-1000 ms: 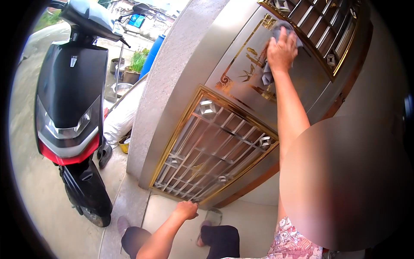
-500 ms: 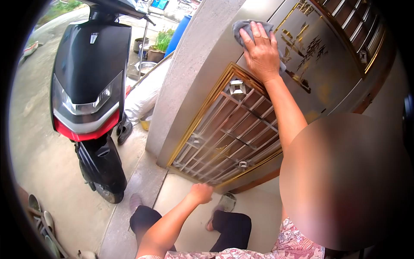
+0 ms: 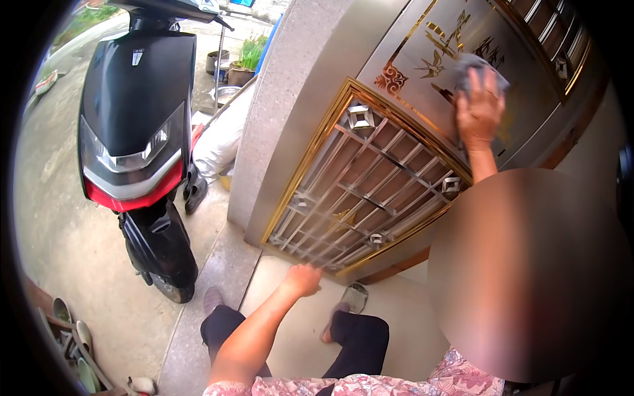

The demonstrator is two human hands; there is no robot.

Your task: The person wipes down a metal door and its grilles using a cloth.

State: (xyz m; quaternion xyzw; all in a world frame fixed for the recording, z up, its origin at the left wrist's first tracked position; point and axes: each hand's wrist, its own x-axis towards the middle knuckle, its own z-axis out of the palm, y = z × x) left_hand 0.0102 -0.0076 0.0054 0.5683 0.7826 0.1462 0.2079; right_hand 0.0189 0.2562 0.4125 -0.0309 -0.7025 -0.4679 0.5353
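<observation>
A grey cloth (image 3: 485, 71) lies bunched against the metal door (image 3: 416, 43), over the gold and dark decorated panel. My right hand (image 3: 479, 113) presses it there, fingers stretched upward across it; part of the cloth is hidden beneath them. To its left, a gold bird and an ornate corner pattern show on the panel. Down low, my left hand (image 3: 304, 280) hangs in a loose fist in front of the bottom of the barred lower window (image 3: 370, 181). Nothing shows sticking out of that fist.
A black and red scooter (image 3: 142, 125) stands outside at left. Beside the stone door post (image 3: 284, 86) are a white sack (image 3: 216, 148) and a potted plant (image 3: 247, 56). Shoes (image 3: 82, 336) sit at lower left. A stone threshold (image 3: 198, 310) runs under my feet.
My right hand has carried the cloth rightward, from the door's left border onto the decorated panel. My left hand stays in nearly the same place, and the view has shifted slightly.
</observation>
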